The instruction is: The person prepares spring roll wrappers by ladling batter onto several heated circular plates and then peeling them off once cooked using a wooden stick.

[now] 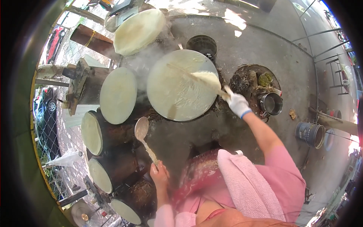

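My left hand [159, 173], bare and wet-looking, grips the handle of a batter-coated ladle [141, 129]. The ladle's bowl is held over the gap below the largest round griddle [175, 96]. A thin layer of pale, wet batter [205, 77] covers much of that griddle, pooled thicker toward the right rim. In a white work glove with a blue cuff, my right hand [238, 103] is closed on the end of a long wooden spreader [195, 79]. The spreader lies slantwise across the griddle, blurred by motion. Steam drifts at the griddle's upper left.
Several more round griddles, including one [118, 96] close on the left, curve down the left side, topped with pale sheets. A domed pale sheet [140, 31] sits at upper left. A dark bucket [202, 45], a metal pot [271, 103] and a grey pail [309, 134] stand around.
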Demonstrator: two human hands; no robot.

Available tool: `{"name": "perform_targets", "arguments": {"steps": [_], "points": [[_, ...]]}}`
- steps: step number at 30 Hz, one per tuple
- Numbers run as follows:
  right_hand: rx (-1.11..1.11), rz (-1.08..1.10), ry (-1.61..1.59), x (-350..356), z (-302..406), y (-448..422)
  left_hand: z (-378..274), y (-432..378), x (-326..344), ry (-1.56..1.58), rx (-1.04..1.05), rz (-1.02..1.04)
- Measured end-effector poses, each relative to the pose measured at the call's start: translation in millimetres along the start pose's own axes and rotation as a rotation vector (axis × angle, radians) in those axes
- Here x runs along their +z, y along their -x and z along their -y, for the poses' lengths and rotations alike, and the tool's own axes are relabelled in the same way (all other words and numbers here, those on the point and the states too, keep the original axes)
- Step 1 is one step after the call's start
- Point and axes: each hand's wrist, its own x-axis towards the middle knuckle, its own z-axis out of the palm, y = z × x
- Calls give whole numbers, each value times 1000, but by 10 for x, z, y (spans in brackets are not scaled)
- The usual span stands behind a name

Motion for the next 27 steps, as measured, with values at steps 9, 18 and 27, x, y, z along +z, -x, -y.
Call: {"name": "perform_targets", "arguments": {"steps": [9, 18, 27], "points": [[-235, -295, 60, -442, 795, -1272, -149, -27, 119, -48, 21, -9], [378, 75, -1244, 278, 49, 614, -415, -333, 490, 29, -23, 96], [403, 164, -1216, -102, 68, 668, -1026, -2011, 1593, -194, 305, 473]]}}
